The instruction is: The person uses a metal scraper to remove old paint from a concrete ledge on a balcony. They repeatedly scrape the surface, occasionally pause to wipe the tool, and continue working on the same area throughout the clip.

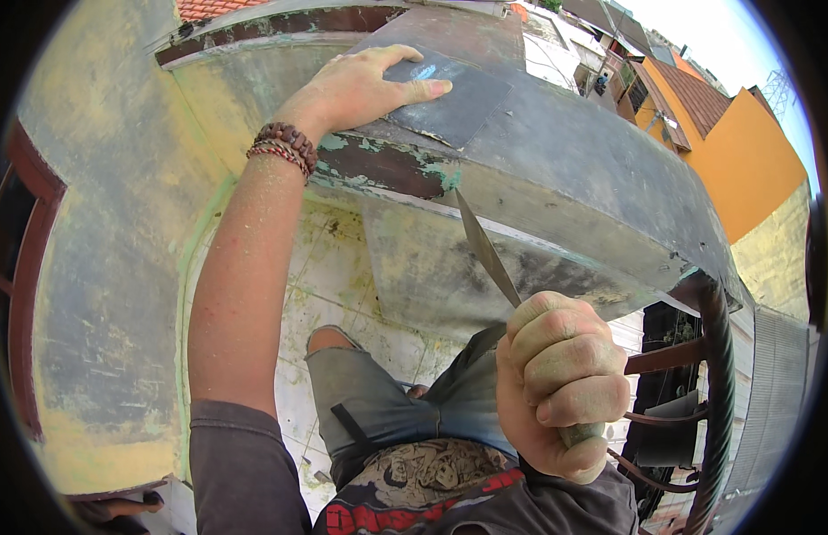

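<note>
My left hand [353,94] lies palm down on top of a grey parapet wall [601,147], fingers spread. Under its thumb and fingertips is a flat dark square sheet [472,102] with a light blue smear. Dust covers both hands. My right hand [564,383] is closed in a fist round the handle of a scraper [487,250], most of that handle hidden by the fingers. Its narrow metal blade points up toward the wall's edge, the tip near the end of a flaking strip of dark brown and turquoise paint [383,165]. Whether the tip touches is unclear.
A patchy grey and yellow wall [111,241] with a red-framed window [31,205] rises at left. A dark twisted metal railing [719,383] stands at right. Below are stained white floor tiles [320,254]. Beyond the parapet stand rooftops and an orange building [748,152].
</note>
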Motion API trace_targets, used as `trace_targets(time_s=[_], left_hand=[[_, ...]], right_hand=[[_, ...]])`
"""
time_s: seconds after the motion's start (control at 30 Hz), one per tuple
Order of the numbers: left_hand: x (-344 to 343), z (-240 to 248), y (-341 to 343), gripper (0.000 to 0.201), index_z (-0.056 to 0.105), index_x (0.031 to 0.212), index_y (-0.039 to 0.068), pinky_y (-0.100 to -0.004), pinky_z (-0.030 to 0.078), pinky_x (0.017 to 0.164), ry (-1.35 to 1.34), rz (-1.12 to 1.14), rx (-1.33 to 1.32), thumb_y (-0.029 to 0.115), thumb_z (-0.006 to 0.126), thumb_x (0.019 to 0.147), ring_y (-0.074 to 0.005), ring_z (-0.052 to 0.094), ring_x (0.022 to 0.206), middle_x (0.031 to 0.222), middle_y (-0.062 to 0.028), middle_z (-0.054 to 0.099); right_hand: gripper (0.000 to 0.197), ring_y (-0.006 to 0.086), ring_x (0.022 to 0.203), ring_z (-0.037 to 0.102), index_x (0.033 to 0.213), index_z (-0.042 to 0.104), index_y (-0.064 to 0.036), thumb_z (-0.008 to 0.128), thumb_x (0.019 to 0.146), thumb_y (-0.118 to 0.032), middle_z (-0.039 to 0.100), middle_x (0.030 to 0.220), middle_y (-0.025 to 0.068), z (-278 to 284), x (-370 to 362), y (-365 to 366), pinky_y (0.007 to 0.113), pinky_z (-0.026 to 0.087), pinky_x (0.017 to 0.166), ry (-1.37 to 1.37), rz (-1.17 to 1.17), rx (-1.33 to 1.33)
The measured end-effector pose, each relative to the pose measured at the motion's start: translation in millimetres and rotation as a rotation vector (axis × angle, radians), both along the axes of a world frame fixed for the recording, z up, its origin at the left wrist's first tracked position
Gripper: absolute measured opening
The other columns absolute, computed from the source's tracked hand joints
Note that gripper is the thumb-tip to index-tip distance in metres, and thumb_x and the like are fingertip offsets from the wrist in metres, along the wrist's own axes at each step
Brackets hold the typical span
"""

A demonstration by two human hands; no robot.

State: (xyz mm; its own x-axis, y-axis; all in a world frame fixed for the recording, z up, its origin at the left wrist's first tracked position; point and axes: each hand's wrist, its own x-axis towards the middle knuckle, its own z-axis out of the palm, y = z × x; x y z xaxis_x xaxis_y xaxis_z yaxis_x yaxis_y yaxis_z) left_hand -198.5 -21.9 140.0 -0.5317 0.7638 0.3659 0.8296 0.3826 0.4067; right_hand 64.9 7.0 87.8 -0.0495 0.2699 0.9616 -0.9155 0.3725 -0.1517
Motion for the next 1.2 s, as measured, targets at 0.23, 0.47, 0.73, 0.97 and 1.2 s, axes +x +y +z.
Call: trace_targets(time_s=[0.23,0.47,0.73,0.97,1.2], left_hand=[[1.2,1.5,-3.3,0.077,0.052,0.133,0.011,-0.0409,0.039,0.104,-0.007,0.006,-0.004,0.065,0.062,0.079,-0.0308,0.046,0.128,0.137,-0.0155,0.05],[4.9,6.2,-2.4,0.076,0.053,0.132,0.012,-0.0396,0.038,0.104,-0.034,-0.004,-0.018,0.065,0.061,0.079,-0.0295,0.047,0.127,0.138,-0.0155,0.05],[2.8,2.4,-2.5,0.076,0.053,0.132,0.012,-0.0398,0.039,0.103,-0.029,0.017,-0.001,0.065,0.061,0.079,-0.0298,0.048,0.126,0.136,-0.0151,0.052],[2.0,2.7,-1.6,0.077,0.053,0.133,0.012,-0.0408,0.04,0.102,-0.02,-0.006,0.006,0.066,0.062,0.078,-0.0314,0.049,0.125,0.135,-0.0148,0.052],[2.3,2.9,0.9,0.078,0.052,0.133,0.012,-0.0406,0.04,0.102,-0.017,-0.01,-0.006,0.067,0.062,0.078,-0.031,0.049,0.125,0.135,-0.0156,0.052]], right_hand=[[0.042,0.0153,0.04,0.039,0.068,0.05,-0.005,0.048,0.093,-0.039,0.045,0.053,0.003,-6.2,-9.6,1.7,0.029,0.032,0.038,-0.038,0.017,-0.007],[0.043,0.0157,0.039,0.04,0.067,0.05,-0.0032,0.046,0.094,-0.037,0.047,0.052,0.0043,-3.3,-8.4,3.8,0.029,0.032,0.036,-0.028,0.001,-0.002],[0.041,0.0132,0.041,0.038,0.068,0.047,-0.0096,0.049,0.092,-0.043,0.044,0.055,0.0004,-5.7,-9.7,0.0,0.028,0.032,0.04,-0.072,-0.023,-0.016],[0.042,0.012,0.039,0.038,0.068,0.049,-0.0095,0.05,0.092,-0.044,0.043,0.053,-0.0004,-5.4,-13.1,-3.4,0.027,0.03,0.038,-0.091,-0.04,-0.017],[0.043,0.0113,0.038,0.037,0.067,0.049,-0.0095,0.05,0.092,-0.044,0.043,0.053,-0.0005,-2.9,-8.1,-0.8,0.025,0.028,0.038,-0.026,-0.087,0.045]])
